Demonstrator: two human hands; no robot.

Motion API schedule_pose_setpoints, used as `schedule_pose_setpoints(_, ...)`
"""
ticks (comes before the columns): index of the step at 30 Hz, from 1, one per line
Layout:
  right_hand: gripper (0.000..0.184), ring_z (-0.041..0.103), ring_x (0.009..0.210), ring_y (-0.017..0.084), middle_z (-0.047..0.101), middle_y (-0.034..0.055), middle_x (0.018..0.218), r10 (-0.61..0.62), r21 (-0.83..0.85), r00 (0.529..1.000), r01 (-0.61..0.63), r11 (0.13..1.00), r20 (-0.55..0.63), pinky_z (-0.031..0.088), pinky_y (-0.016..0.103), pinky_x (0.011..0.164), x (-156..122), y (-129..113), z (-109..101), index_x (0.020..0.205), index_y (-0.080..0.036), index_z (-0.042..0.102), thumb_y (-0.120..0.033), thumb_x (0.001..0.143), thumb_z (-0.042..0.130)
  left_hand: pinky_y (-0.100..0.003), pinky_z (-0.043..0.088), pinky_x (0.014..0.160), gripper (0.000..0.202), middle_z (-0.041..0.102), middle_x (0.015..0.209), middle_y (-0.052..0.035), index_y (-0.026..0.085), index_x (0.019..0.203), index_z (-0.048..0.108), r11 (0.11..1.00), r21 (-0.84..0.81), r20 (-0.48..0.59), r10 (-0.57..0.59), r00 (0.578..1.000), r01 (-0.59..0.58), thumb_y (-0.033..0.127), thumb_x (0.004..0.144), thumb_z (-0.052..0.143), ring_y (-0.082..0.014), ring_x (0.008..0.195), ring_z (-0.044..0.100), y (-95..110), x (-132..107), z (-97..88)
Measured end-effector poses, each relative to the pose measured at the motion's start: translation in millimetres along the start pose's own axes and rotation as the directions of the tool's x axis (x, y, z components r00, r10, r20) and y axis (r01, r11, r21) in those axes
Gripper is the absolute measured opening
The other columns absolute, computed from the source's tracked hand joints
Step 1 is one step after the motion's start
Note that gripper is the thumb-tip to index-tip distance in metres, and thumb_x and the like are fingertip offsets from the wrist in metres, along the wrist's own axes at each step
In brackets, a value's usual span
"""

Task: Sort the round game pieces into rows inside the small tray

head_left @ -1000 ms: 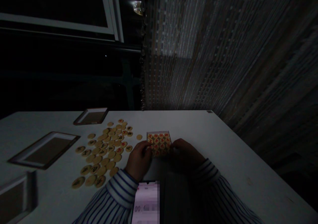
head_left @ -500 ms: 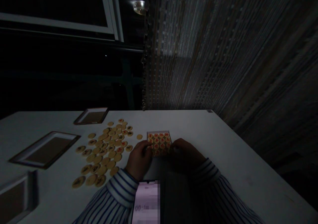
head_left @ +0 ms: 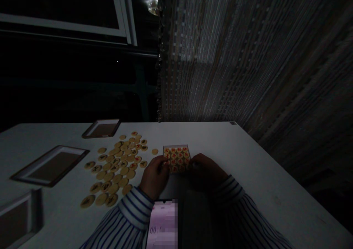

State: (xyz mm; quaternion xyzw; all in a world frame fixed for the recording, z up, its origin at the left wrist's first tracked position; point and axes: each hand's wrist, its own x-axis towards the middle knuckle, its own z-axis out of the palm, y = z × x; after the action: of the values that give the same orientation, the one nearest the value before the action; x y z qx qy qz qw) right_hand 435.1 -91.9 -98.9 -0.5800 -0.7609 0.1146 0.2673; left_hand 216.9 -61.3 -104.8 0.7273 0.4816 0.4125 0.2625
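A small square box (head_left: pixel 176 147) holding round pale game pieces with red marks sits on the white table (head_left: pixel 248 157). My left hand (head_left: pixel 154 177) curls against the box's near left corner, fingertips on the pieces. On the near right side, my right hand (head_left: pixel 205 170) is curled too, its fingertips pinched at the box's edge. What the fingers hold, if anything, is hidden in the dim light. Both arms wear striped sleeves.
Several loose round pieces (head_left: pixel 118 166) lie spread left of the box, one piece (head_left: pixel 154 151) apart. Three shallow trays or lids (head_left: pixel 51 164) (head_left: pixel 101 128) (head_left: pixel 16 216) lie at the left. A lit phone screen (head_left: pixel 162 225) is near my chest. A curtain hangs behind the table.
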Motion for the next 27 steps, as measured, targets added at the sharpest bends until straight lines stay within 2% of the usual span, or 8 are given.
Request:
schedule_pose_setpoints(10,0.019,0.056,0.076,0.015,0.061,0.0045,0.086,-0.012,0.015,1.000,0.013,1.000,-0.007,0.045,0.027,0.067,-1,2,0,0.087,-0.019,0.061,-0.029,0.072,0.057,-0.038,0.045,0.084,0.023,0.062,0.099,-0.0097,0.015,0.091,0.059,1.000,-0.009,0.025,-0.005,1.000,0.005,0.025,0.076,0.045,-0.0195,0.093,0.057,1,0,-1.2)
schedule_pose_setpoints(15,0.025,0.056,0.073,0.014,0.061,0.0050,0.089,-0.017,0.040,0.999,0.019,0.999,-0.049,0.045,0.026,0.065,2,1,-6,0.097,-0.019,0.057,-0.029,0.074,0.054,-0.037,0.046,0.083,0.022,0.063,0.097,-0.0085,0.016,0.091,0.059,1.000,0.004,0.004,-0.009,1.000,0.009,0.024,0.075,0.046,-0.0191,0.092,0.058,3,0,-2.1)
schedule_pose_setpoints(19,0.022,0.056,0.071,0.014,0.061,0.0057,0.083,0.054,0.017,0.985,-0.052,0.998,-0.161,0.044,0.027,0.065,5,-9,-15,0.095,-0.016,0.055,-0.023,0.080,0.041,-0.037,0.044,0.087,0.023,0.061,0.101,-0.0094,0.015,0.092,0.059,1.000,0.008,0.021,-0.016,1.000,0.016,0.023,0.075,0.046,-0.0191,0.095,0.056,1,0,-1.9)
schedule_pose_setpoints(24,0.024,0.055,0.066,0.014,0.062,0.0052,0.077,0.121,-0.017,0.985,-0.123,0.992,-0.124,0.042,0.025,0.060,6,-12,-15,0.095,-0.015,0.056,-0.022,0.080,0.038,-0.038,0.044,0.087,0.023,0.061,0.101,-0.0096,0.015,0.092,0.059,1.000,-0.007,-0.001,-0.013,1.000,0.013,0.024,0.074,0.047,-0.0194,0.096,0.056,-1,0,-1.5)
schedule_pose_setpoints(27,0.025,0.055,0.065,0.014,0.063,0.0046,0.077,0.126,-0.042,0.982,-0.133,0.990,-0.143,0.042,0.025,0.060,6,-12,-13,0.096,-0.016,0.056,-0.022,0.080,0.037,-0.038,0.044,0.087,0.022,0.062,0.100,-0.0085,0.017,0.091,0.060,1.000,-0.006,-0.022,-0.002,1.000,0.002,0.025,0.074,0.048,-0.0195,0.096,0.057,1,0,-2.3)
